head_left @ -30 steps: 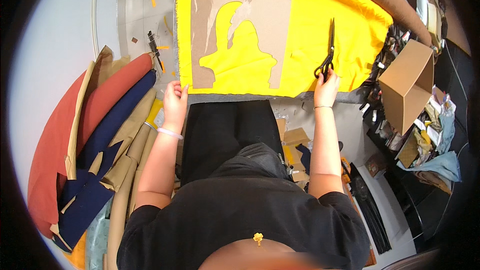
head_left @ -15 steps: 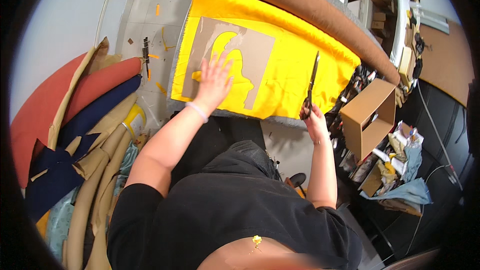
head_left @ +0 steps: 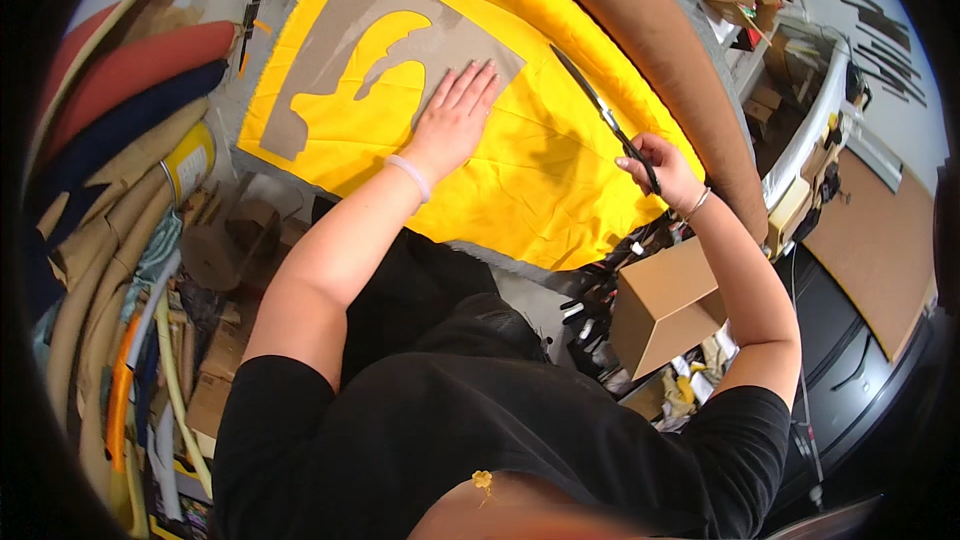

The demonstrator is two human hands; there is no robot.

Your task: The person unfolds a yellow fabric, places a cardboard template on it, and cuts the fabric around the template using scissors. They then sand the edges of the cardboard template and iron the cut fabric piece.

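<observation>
Yellow fabric point(head_left: 500, 190) lies spread out ahead of me. On its left part rests a flat grey-brown template point(head_left: 340, 30) with a curved cut-out, and yellow shows through the opening. My left hand point(head_left: 458, 120) is flat, fingers stretched, at the template's right side, partly on it and hiding part of its edge. In my right hand point(head_left: 665, 172) are long scissors point(head_left: 607, 116) with dark handles. Their blades look closed together and point far left over the fabric, the tip just right of the template's far right corner.
A thick brown fabric roll point(head_left: 640, 20) runs along the fabric's far right side. Near right stands an open cardboard box point(head_left: 650, 325), with cloth scraps point(head_left: 690, 380) beside it. Red point(head_left: 140, 65) and dark blue point(head_left: 130, 120) material rolls lean at the left.
My left hand has shifted right across the template. My right hand has carried the scissors farther over the fabric, and they now slant to the left. The whole view has turned.
</observation>
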